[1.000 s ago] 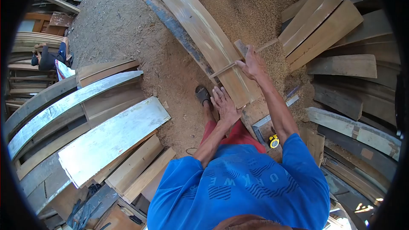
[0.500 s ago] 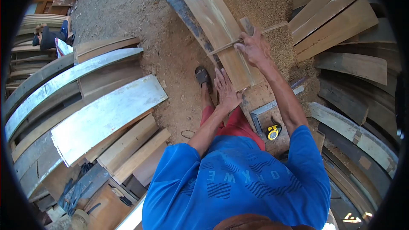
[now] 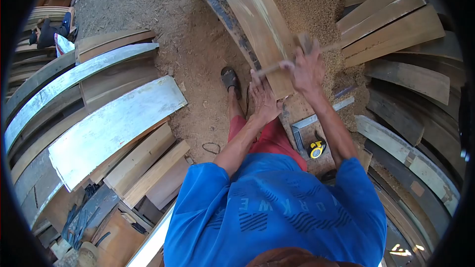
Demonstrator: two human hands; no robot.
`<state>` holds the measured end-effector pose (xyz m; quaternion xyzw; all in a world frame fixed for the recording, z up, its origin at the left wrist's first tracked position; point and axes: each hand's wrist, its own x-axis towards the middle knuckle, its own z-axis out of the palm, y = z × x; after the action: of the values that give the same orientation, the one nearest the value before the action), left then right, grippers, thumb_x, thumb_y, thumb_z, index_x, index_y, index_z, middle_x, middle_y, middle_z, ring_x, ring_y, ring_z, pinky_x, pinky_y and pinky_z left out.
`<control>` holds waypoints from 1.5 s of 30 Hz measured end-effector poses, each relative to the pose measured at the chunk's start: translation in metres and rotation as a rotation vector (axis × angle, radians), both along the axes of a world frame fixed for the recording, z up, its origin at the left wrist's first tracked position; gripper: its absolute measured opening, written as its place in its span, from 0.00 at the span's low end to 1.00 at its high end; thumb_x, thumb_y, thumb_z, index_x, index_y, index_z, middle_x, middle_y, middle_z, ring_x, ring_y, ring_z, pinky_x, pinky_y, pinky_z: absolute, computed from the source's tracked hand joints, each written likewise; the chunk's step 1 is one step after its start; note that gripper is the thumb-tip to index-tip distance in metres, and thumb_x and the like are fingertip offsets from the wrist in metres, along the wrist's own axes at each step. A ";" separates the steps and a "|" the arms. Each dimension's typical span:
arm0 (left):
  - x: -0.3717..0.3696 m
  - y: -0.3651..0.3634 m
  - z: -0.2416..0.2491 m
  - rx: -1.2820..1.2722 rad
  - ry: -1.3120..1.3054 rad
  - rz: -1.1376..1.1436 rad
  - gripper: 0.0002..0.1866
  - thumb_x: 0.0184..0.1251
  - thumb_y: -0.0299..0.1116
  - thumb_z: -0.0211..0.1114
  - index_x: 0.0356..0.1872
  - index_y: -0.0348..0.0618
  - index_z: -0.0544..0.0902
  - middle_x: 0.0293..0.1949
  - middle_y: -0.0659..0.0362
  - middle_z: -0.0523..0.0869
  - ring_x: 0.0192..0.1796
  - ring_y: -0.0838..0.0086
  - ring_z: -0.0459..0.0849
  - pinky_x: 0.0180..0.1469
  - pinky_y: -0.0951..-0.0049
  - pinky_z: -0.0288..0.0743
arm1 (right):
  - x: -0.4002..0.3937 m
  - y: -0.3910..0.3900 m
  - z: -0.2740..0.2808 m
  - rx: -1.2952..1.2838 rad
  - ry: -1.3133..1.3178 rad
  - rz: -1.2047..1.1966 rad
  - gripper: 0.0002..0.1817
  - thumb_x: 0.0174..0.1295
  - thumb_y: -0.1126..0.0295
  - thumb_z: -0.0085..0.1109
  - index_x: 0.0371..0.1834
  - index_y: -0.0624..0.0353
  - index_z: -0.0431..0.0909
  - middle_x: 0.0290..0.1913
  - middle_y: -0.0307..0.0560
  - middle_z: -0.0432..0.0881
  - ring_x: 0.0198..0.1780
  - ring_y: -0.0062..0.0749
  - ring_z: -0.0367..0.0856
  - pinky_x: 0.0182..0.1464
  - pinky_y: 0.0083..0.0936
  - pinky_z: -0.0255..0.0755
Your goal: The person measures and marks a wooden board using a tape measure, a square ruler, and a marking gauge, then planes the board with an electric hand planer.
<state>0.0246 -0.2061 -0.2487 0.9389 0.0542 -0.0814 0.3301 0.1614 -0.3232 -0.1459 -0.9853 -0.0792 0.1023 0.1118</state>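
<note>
A long wooden board lies ahead of me on a blue-stained support beam. My right hand is closed round a wooden marking gauge, whose thin stem crosses the board and whose block sits by the right edge. Motion blurs the gauge. At the board's near end, my left hand rests with its fingers stretched along the left edge and the thumb by the end. Close to my right forearm are a metal square and a yellow-and-black tape measure.
Stacked planks, one with a whitish face, stand at left. More boards and curved timbers are piled at right. Sawdust covers the ground. Another person is at the far left.
My right hand and the gauge have moved along the board toward its near end, now blurred. My left hand stays by that end. The whole view has shifted slightly.
</note>
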 end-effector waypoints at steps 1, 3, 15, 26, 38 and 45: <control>-0.003 0.000 -0.001 -0.006 -0.010 0.006 0.64 0.59 0.52 0.68 0.77 0.21 0.33 0.77 0.24 0.28 0.81 0.32 0.26 0.76 0.33 0.37 | 0.012 0.010 -0.004 -0.006 -0.068 0.012 0.35 0.59 0.40 0.66 0.55 0.60 0.77 0.74 0.78 0.54 0.61 0.78 0.73 0.59 0.66 0.69; -0.001 0.000 0.000 -0.013 -0.053 0.016 0.64 0.60 0.53 0.68 0.77 0.21 0.33 0.77 0.24 0.28 0.81 0.31 0.27 0.76 0.33 0.37 | 0.033 0.028 0.002 0.016 0.008 -0.021 0.35 0.59 0.42 0.68 0.59 0.58 0.78 0.76 0.80 0.50 0.63 0.79 0.71 0.62 0.68 0.65; -0.001 0.001 0.003 -0.054 -0.046 0.029 0.63 0.58 0.47 0.70 0.77 0.21 0.33 0.77 0.25 0.28 0.81 0.32 0.29 0.77 0.35 0.36 | 0.039 0.046 0.015 -0.027 0.003 0.020 0.35 0.52 0.38 0.72 0.60 0.44 0.84 0.80 0.74 0.45 0.70 0.81 0.60 0.66 0.67 0.56; -0.002 0.003 -0.010 0.127 -0.026 -0.089 0.62 0.60 0.50 0.68 0.77 0.22 0.34 0.77 0.24 0.28 0.81 0.32 0.28 0.77 0.36 0.37 | -0.053 -0.016 -0.001 -0.006 -0.186 0.098 0.26 0.52 0.40 0.71 0.48 0.42 0.90 0.79 0.68 0.49 0.68 0.72 0.61 0.60 0.62 0.60; 0.000 0.002 0.003 0.022 0.045 -0.003 0.62 0.58 0.49 0.70 0.77 0.21 0.37 0.77 0.25 0.31 0.80 0.31 0.32 0.77 0.37 0.38 | -0.005 0.012 0.006 -0.006 -0.108 0.096 0.22 0.56 0.39 0.67 0.45 0.40 0.88 0.80 0.56 0.54 0.68 0.72 0.62 0.61 0.64 0.61; 0.001 0.002 0.003 -0.012 0.045 -0.006 0.61 0.60 0.51 0.68 0.77 0.22 0.37 0.77 0.24 0.30 0.80 0.31 0.29 0.77 0.34 0.38 | -0.008 0.014 0.001 -0.024 -0.199 0.123 0.20 0.55 0.41 0.68 0.42 0.40 0.88 0.78 0.54 0.58 0.67 0.70 0.64 0.60 0.63 0.60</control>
<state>0.0259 -0.2044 -0.2457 0.9349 0.0585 -0.1040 0.3342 0.1533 -0.3091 -0.1450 -0.9851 -0.1488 0.0115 0.0850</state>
